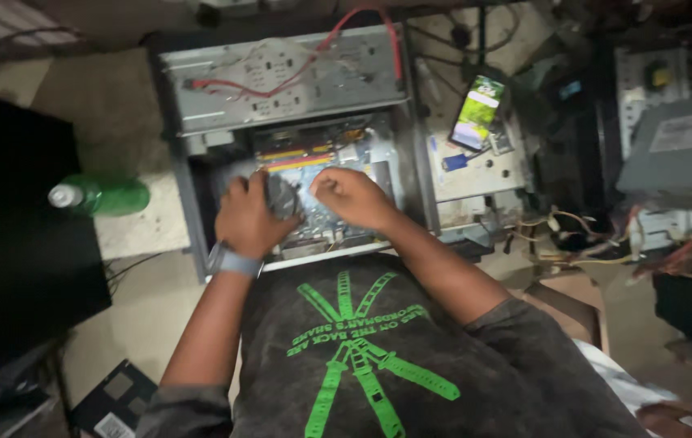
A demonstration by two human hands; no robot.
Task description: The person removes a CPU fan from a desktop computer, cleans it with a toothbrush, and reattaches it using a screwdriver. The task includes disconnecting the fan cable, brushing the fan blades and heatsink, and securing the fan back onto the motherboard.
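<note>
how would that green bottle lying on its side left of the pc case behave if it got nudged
The green bottle lies on its side, so it would probably roll rather than tip. It looks like thin plastic, likely light and a bit squashy to grip. Its smooth round body may slip. How full it is cannot be told. Neither the left hand nor right hand touches it.

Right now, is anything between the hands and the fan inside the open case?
Nothing visible. The left hand already rests on the dark fan inside the case, and the right hand, closed in a fist, sits just beside it over the board. The red cable lies farther back.
</note>
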